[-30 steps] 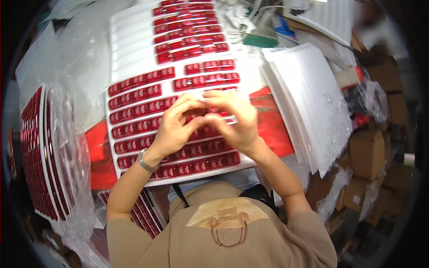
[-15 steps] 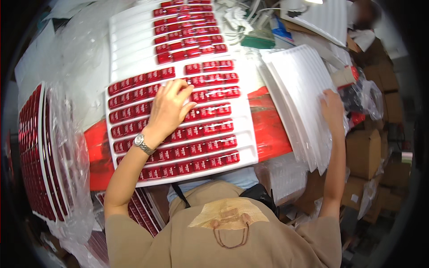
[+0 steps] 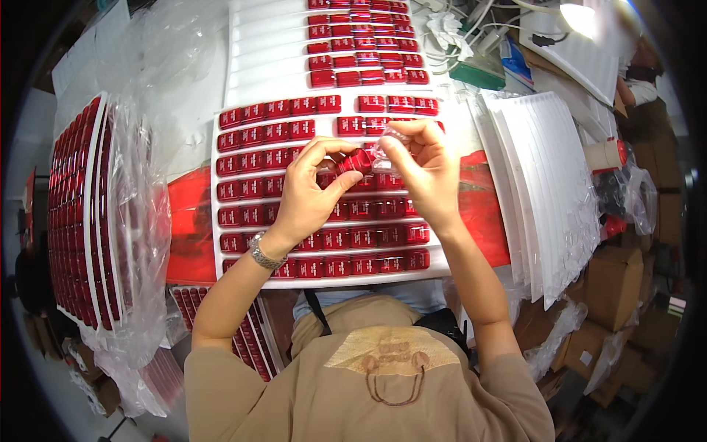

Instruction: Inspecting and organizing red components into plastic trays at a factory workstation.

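Observation:
My left hand [image 3: 305,190] pinches a small shiny red container [image 3: 355,162] above the middle of a white ribbed tray [image 3: 398,278]. Close against it, my right hand [image 3: 433,173] has its fingers closed on a clear plastic piece [image 3: 384,149], partly covered by thumb and fingers. The clear piece meets or nearly meets the container's end; I cannot tell whether they are joined. Below both hands, rows of red containers [image 3: 276,109] with pale print fill the tray. Gaps show in its two farthest rows. My hands hide part of the middle rows.
Beyond lies another white tray [image 3: 265,48], its right part filled with red containers. Filled trays [image 3: 77,214] stand on edge at left, beside clear wrap [image 3: 136,221]. White ribbed trays [image 3: 545,184] lean at right, near cardboard boxes [image 3: 615,287]. Cables [image 3: 479,26] lie at the back.
My left hand has lifted a red container from the tray, opening a gap in the second row. My right hand has come from the white trays to the middle, with the clear piece. The view has shifted.

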The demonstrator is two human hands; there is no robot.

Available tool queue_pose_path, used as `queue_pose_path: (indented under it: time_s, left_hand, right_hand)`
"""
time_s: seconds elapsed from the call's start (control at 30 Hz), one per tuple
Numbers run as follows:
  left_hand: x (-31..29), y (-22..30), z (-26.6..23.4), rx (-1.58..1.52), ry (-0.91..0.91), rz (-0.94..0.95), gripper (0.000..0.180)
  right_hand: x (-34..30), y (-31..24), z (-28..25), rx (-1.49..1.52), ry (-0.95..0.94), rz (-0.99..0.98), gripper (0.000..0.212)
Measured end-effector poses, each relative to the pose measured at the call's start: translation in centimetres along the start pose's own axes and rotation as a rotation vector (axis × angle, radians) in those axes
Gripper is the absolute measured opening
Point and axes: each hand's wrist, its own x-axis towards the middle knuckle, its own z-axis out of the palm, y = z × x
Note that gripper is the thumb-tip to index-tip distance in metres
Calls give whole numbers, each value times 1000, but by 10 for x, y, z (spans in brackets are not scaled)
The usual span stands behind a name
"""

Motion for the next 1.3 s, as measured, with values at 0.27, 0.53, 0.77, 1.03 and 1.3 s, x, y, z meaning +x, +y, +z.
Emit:
queue_pose_path:
  time_s: [0.27,0.53,0.77,1.03,1.3]
  left_hand:
    - [-3,-9,0,-18,25,3,27]
    - [-2,-2,4,-344,17,-113,25]
    - [24,-13,-29,741,-193,313,26]
    - [27,-21,-10,831,-193,329,27]
    - [15,-16,-60,924,-194,239,30]
  right_hand:
    - [-4,15,3,-269,6,-19,19]
    - [-8,-7,-2,-747,-152,-337,28]
    - [-16,-1,-21,-714,-243,-266,29]
    - [-37,18,0,-861,-436,-381,23]
    - [-9,-5,-22,114,-217,260,25]
